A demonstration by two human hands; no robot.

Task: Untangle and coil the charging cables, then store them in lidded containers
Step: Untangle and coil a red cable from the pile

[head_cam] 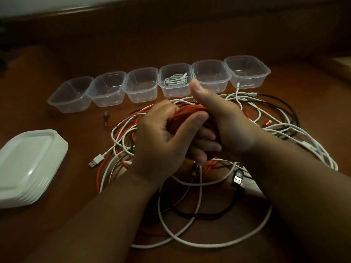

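A loose tangle of white, black and red charging cables (199,186) lay nearest. The left hand (163,137) and right hand (222,126) both gripped a coiled red braided cable (187,113). Beyond, six clear plastic containers (141,84) stood in a row, the fourth holding a coiled white cable (175,80).

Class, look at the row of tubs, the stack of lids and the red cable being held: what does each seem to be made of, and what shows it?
Tubs: clear, glossy plastic; the table shows through.
Stack of lids: opaque white plastic, smooth, with glare on top.
Red cable, gripped by the left hand and right hand: matte, probably braided fabric sheath; blur leaves it open.
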